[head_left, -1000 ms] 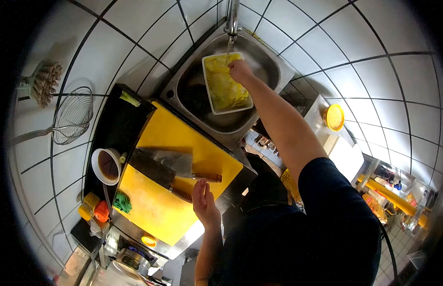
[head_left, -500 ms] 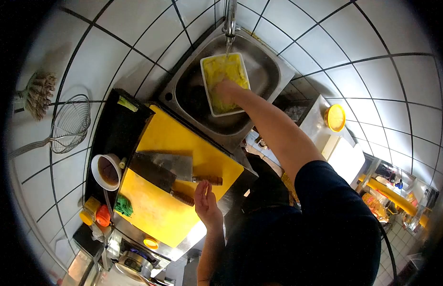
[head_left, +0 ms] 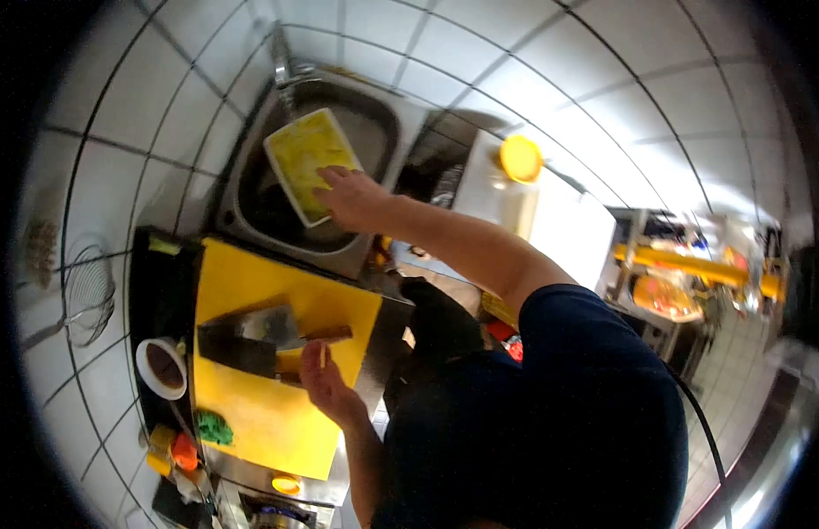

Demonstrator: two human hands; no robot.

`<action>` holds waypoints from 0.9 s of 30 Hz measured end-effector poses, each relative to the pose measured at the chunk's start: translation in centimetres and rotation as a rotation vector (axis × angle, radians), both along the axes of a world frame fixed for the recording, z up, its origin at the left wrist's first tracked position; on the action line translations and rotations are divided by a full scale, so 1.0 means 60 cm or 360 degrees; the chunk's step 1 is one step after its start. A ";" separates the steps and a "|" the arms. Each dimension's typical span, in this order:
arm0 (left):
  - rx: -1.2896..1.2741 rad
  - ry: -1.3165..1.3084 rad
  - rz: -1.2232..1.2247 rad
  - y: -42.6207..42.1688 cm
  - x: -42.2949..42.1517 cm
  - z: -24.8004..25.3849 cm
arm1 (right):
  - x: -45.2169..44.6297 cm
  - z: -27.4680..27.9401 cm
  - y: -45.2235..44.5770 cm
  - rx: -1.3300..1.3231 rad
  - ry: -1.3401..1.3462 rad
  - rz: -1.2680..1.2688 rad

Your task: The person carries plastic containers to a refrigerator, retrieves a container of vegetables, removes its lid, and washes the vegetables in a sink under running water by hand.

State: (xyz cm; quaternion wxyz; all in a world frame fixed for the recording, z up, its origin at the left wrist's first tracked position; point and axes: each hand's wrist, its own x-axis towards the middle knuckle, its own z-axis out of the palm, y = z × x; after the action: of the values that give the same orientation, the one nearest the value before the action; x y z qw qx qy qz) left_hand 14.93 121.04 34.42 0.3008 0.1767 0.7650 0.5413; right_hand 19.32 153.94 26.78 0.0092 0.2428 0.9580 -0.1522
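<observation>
A white tray (head_left: pixel 282 173) of yellow pieces stands in the metal sink (head_left: pixel 387 132) under the faucet (head_left: pixel 282 57). My right hand (head_left: pixel 352 198) is over the tray's near right edge, palm down, fingers apart and holding nothing visible. On the yellow cutting board (head_left: pixel 268 410) lie two broad cleavers, a shinier one (head_left: pixel 273 324) and a darker one (head_left: pixel 238 348). Beside their handles hovers my left hand (head_left: pixel 326 379), its fingers loosely bent and apart, with nothing visible in them; it partly covers the darker one's handle.
Left of the board are a white bowl of brown liquid (head_left: pixel 167 370), a green bundle (head_left: pixel 214 428) and an orange-lidded container (head_left: pixel 185 451). A wire strainer (head_left: pixel 90 295) hangs on the tiled wall. A yellow round container (head_left: pixel 521 159) stands on the right counter.
The view has swung, shifting the sink and board left. My right hand has come up out of the yellow pieces, and its fingers have spread. My left hand remains by the cleaver handles.
</observation>
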 end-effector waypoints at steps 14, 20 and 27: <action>0.0117 -0.0068 -0.0113 -0.099 0.010 0.049 | 0.624 0.142 -0.212 0.0167 -0.0301 -0.1969; 0.0126 -0.0060 -0.0266 -0.124 0.034 0.065 | 0.748 0.073 -0.256 -0.0873 0.0048 -0.2501; 0.0167 -0.0006 -0.0345 -0.129 0.043 0.083 | 0.735 0.098 -0.268 -0.0320 -0.0217 -0.2362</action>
State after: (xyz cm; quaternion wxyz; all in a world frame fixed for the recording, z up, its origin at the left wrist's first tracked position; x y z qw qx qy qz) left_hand 17.50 113.31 39.42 0.3494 0.2728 0.7115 0.5452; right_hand 63.39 137.84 32.65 -0.0143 0.8316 0.5217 -0.1900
